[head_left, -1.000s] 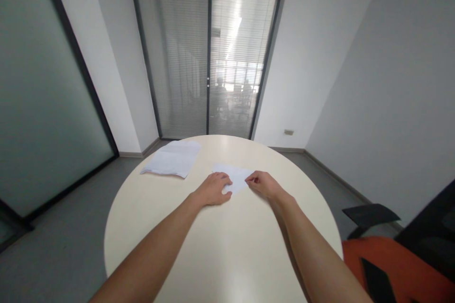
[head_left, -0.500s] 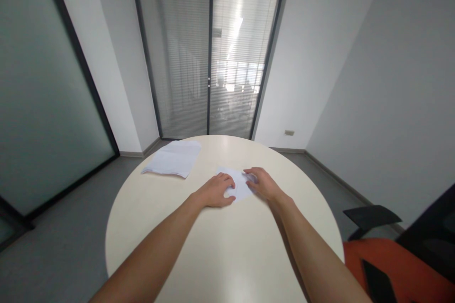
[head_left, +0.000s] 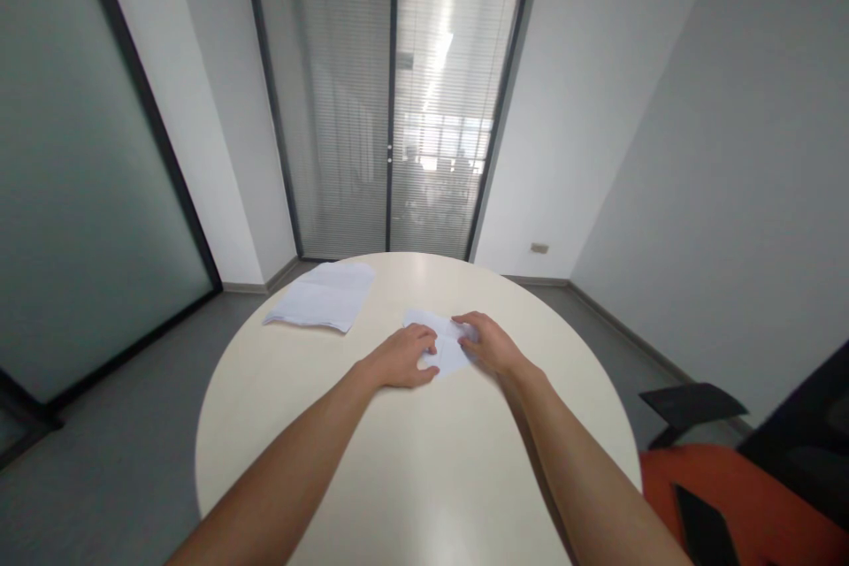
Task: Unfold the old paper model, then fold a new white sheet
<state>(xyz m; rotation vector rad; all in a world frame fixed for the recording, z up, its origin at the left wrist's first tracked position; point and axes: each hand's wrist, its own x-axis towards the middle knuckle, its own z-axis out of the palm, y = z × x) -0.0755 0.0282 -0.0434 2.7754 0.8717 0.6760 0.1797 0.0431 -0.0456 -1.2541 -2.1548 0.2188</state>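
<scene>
A small folded white paper (head_left: 443,345) lies on the round cream table (head_left: 411,469), past its middle. My left hand (head_left: 401,356) rests flat on the paper's left part, fingers pressing down. My right hand (head_left: 487,341) lies on the paper's right part, fingers stretched toward the left over a folded flap. Both hands touch the paper and nearly meet; much of the sheet is hidden beneath them.
A stack of white sheets (head_left: 324,296) lies at the table's far left. An orange and black chair (head_left: 743,486) stands at the right, by the table's edge. Glass doors with blinds (head_left: 388,106) are behind the table, grey floor around it.
My right hand has moved left over the paper, folding its right corner inward. The left hand has stayed pressing on the paper.
</scene>
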